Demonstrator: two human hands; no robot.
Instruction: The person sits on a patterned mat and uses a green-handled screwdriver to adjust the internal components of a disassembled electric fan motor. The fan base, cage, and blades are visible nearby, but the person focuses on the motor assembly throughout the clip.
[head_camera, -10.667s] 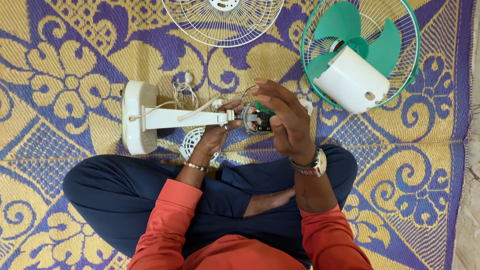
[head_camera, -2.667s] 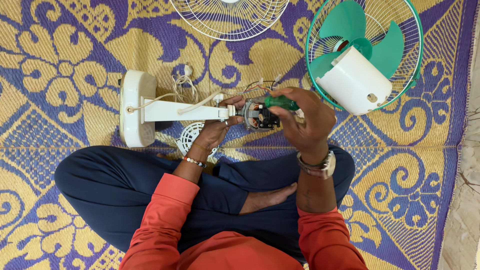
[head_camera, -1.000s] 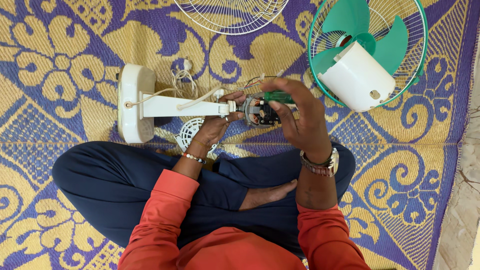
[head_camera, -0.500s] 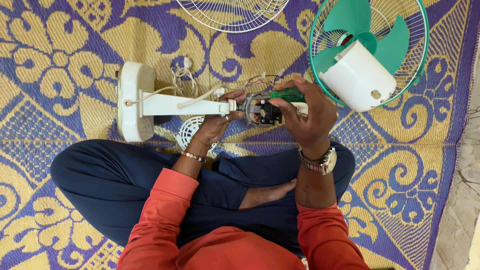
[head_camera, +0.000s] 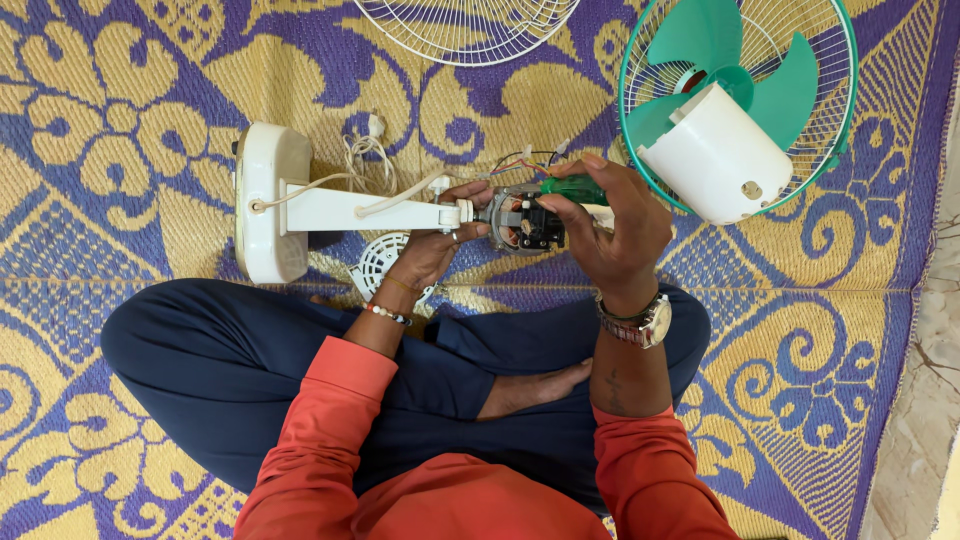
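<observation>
A white fan stand (head_camera: 300, 208) lies on its side on the mat, its round base at the left. My left hand (head_camera: 435, 245) grips the stand's neck just beside the bare fan motor (head_camera: 522, 222), whose copper windings show. My right hand (head_camera: 605, 225) is closed around a green-handled screwdriver (head_camera: 572, 188), held against the motor from the right. Thin coloured wires (head_camera: 520, 162) arch above the motor.
A green fan blade in a green-rimmed rear grille (head_camera: 800, 70) lies at the upper right with the white motor cover (head_camera: 715, 160) on it. A white front grille (head_camera: 465, 25) lies at the top. A small round white vented cap (head_camera: 378, 262) and a white cord (head_camera: 372, 160) lie near the stand.
Over the last second my right hand has shifted its grip slightly on the screwdriver at the motor. The stand and my left hand have stayed in place.
</observation>
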